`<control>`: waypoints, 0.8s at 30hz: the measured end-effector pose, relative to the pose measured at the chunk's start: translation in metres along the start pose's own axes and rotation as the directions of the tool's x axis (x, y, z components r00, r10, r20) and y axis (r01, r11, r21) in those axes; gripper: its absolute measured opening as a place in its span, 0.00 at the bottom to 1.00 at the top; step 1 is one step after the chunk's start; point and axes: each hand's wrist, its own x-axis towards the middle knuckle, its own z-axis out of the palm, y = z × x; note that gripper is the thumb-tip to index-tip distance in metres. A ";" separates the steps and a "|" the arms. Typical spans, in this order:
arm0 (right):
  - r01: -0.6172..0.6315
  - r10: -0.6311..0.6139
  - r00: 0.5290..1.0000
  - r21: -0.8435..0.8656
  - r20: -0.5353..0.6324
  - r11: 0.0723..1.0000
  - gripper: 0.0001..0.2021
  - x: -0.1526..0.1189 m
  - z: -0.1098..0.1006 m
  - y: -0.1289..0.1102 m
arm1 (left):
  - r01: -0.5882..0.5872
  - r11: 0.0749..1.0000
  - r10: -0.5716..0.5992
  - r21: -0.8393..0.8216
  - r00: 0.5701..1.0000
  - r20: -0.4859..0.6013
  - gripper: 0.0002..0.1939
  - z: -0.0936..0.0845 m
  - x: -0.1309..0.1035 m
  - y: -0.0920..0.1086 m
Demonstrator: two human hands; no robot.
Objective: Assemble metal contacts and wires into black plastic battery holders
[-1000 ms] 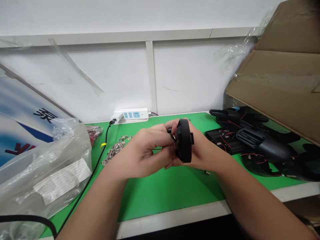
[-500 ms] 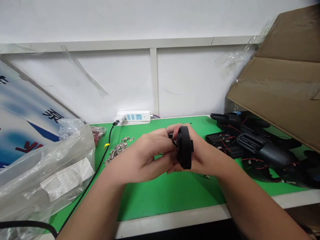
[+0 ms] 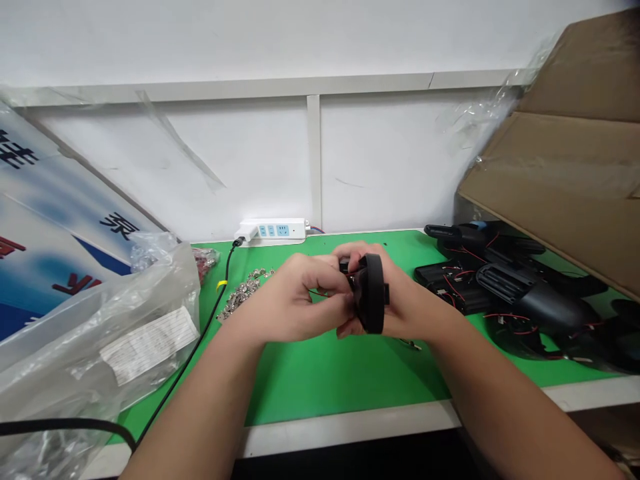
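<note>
A black plastic part with a rounded rim (image 3: 375, 293) is held upright between both hands above the green mat. My right hand (image 3: 400, 300) wraps round it from behind and the right. From the left, my left hand (image 3: 305, 297) pinches at its inner side, fingertips pressed against it; a thin wire shows near those fingers. What lies between the fingertips is too small to make out. Left of the hands, a pile of small metal pieces (image 3: 243, 295) lies on the mat. A small thin item (image 3: 411, 344) rests by my right wrist.
Black plastic housings with red wires (image 3: 530, 293) are heaped at the right under an open cardboard box (image 3: 565, 153). A white power strip (image 3: 283, 230) sits at the back. Plastic bags (image 3: 155, 333) and a black cable (image 3: 200, 340) lie at the left.
The view has shifted slightly to the left. The fingers of my left hand have changed their pose against the black part, and the part's rim is turned a little more into view.
</note>
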 end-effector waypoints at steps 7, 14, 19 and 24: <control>0.029 -0.028 0.999 0.045 -0.019 0.999 0.42 -0.002 0.005 0.010 | 0.317 0.945 -0.322 -0.086 0.945 -0.058 0.10 -0.004 -0.002 0.005; 0.067 -0.057 0.997 0.217 -0.054 0.974 0.32 0.005 0.009 0.002 | 0.339 0.925 -0.355 -0.171 0.932 -0.074 0.15 -0.008 0.000 0.000; 0.033 -0.022 0.999 0.276 -0.041 0.961 0.32 0.006 0.011 0.006 | 0.314 0.930 -0.331 -0.189 0.941 -0.067 0.14 -0.005 0.002 0.001; -0.032 0.045 0.996 0.157 -0.083 0.987 0.35 0.003 0.011 0.014 | 0.360 0.909 -0.377 -0.209 0.925 -0.047 0.06 -0.001 0.005 -0.002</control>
